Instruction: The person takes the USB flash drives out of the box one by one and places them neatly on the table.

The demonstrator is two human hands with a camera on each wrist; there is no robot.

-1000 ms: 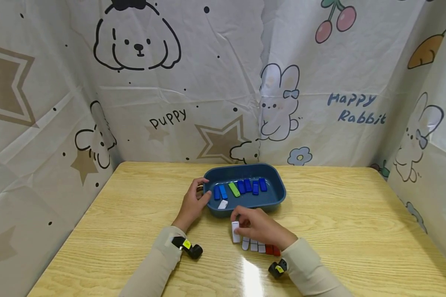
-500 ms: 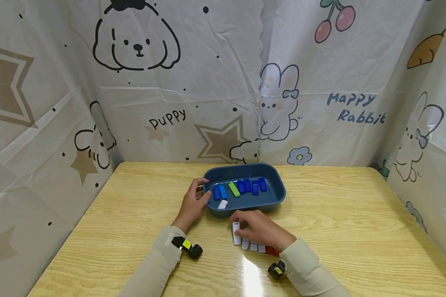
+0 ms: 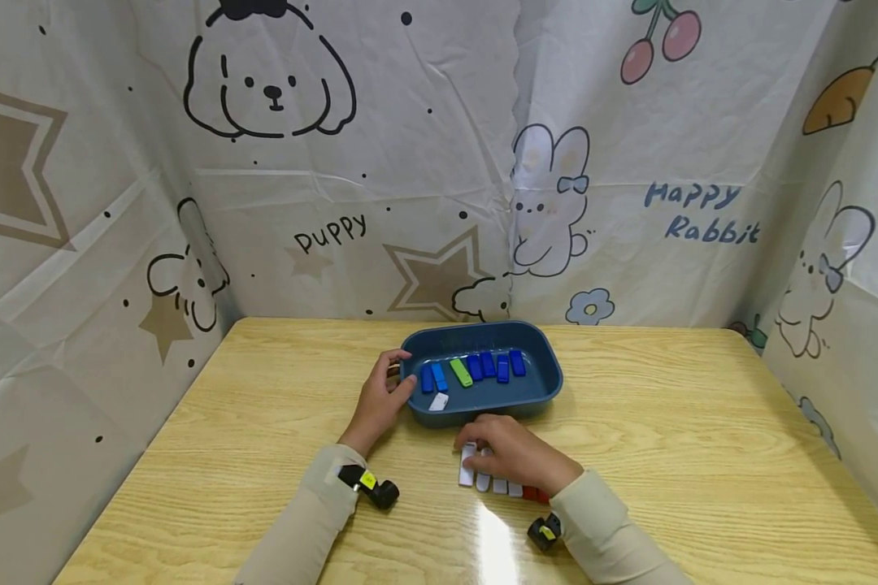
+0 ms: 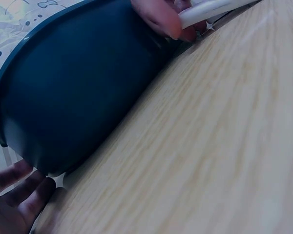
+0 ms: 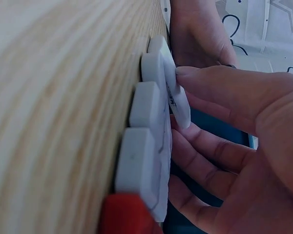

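In the head view my left hand (image 3: 379,404) grips the left end of a dark blue plastic basin (image 3: 449,419), thumb near the rim and fingers round the end wall. My right hand (image 3: 514,451), in front of the basin, pinches a white USB flash drive (image 3: 466,473) between thumb and fingers. The right wrist view shows this drive (image 5: 173,85) tilted, one end low by the tabletop and the other raised. It stands at the left end of a row of white flash drives (image 5: 135,156), which continues with red ones (image 5: 124,214). My right hand partly covers the row.
Inside the basin lie several blue flash drives (image 3: 488,365), a green one (image 3: 461,373) and a white one (image 3: 439,402). The wooden table (image 3: 278,422) ends at a printed curtain (image 3: 322,268) behind. A wrist camera (image 3: 544,532) sits on my right sleeve.
The white flash drive in my right hand has come down and slightly toward the row, and its near end is lower. My left hand and the basin have stayed put.
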